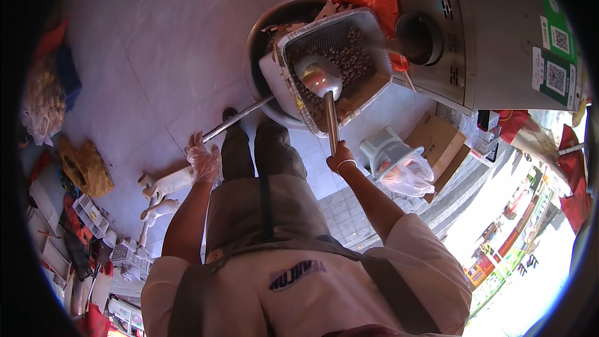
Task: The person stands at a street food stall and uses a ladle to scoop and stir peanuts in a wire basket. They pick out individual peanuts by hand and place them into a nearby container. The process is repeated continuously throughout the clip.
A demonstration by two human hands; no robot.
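Observation:
My right hand (340, 158), bare with a band at the wrist, grips the metal handle of a large ladle (320, 77). The ladle's shiny bowl lies over a rectangular wire-mesh basket (310, 40) with a pale wrapped rim. Small round brown nuts (354, 58) cover part of the mesh. In a clear plastic glove, my left hand (204, 159) is closed around a metal rod (236, 118). That rod runs toward the basket's left side, where its far end is hidden. Under the basket stands a wide metal basin (253, 51).
Right of the basket is a metal machine (496, 47) with a round spout (420, 39) and a brown blur at its mouth. Red plastic (374, 2) hangs beside it. A plastic stool (390, 150) with a bag and a cardboard box (433, 142) stand nearer. A whitish jointed stand (161, 192) is at left.

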